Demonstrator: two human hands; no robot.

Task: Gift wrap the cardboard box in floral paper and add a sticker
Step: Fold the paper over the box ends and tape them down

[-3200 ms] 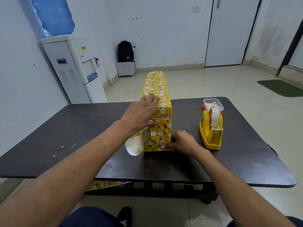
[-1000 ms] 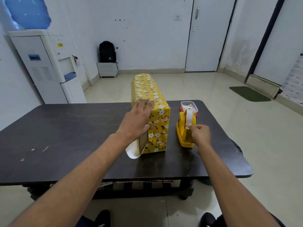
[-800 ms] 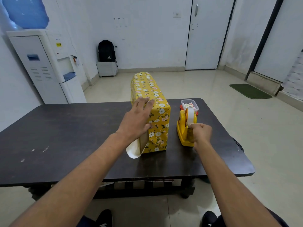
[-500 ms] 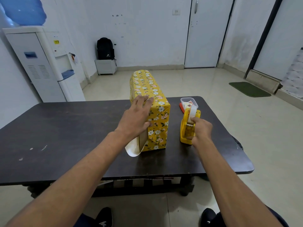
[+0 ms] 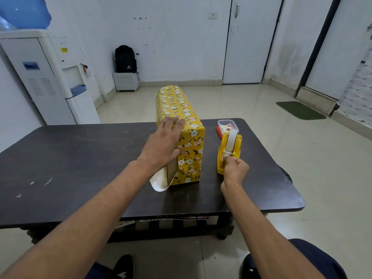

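A tall cardboard box wrapped in yellow floral paper (image 5: 187, 125) stands on the dark table (image 5: 80, 158), its long side running away from me. At its near end a loose flap of paper (image 5: 159, 181) curls out, white side showing, and bare cardboard shows beside it. My left hand (image 5: 164, 143) lies flat against the near upper left corner of the box, fingers straight. My right hand (image 5: 234, 168) pinches the end of the tape at the front of the yellow tape dispenser (image 5: 228, 152), right of the box.
A small clear plastic tub (image 5: 227, 124) with red-edged contents sits behind the dispenser near the table's far edge. A water cooler (image 5: 50, 77) stands at the left wall, a black backpack (image 5: 125, 59) at the back wall. Floral paper scraps lie under the table.
My right hand left the lower end of the box, went to the tape dispenser and took hold of the tape end. My left hand has stayed on the box.
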